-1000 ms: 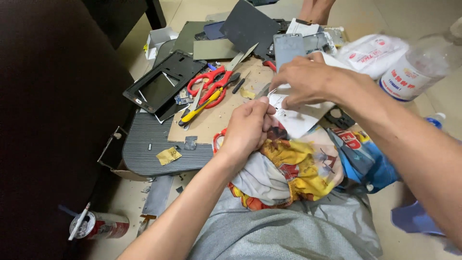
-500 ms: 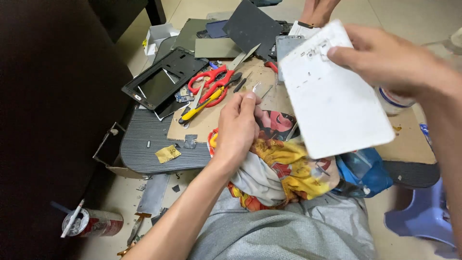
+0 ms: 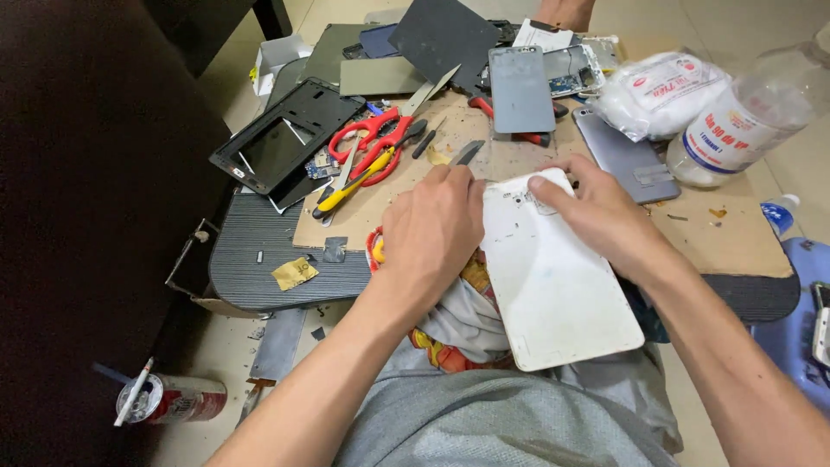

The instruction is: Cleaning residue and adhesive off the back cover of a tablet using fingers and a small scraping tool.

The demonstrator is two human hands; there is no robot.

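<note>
Both hands' grip steadies scuffed white phone back cover (image 3: 553,277), tilted.

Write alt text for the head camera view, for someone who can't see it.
Both hands, left hand and right hand, hold a white phone back cover over a cluttered work board. Red scissors and a clear bottle lie beyond.

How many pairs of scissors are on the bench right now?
1: the red-handled scissors lie on the cardboard sheet, left of the left hand. Clutter may hide others.
</note>
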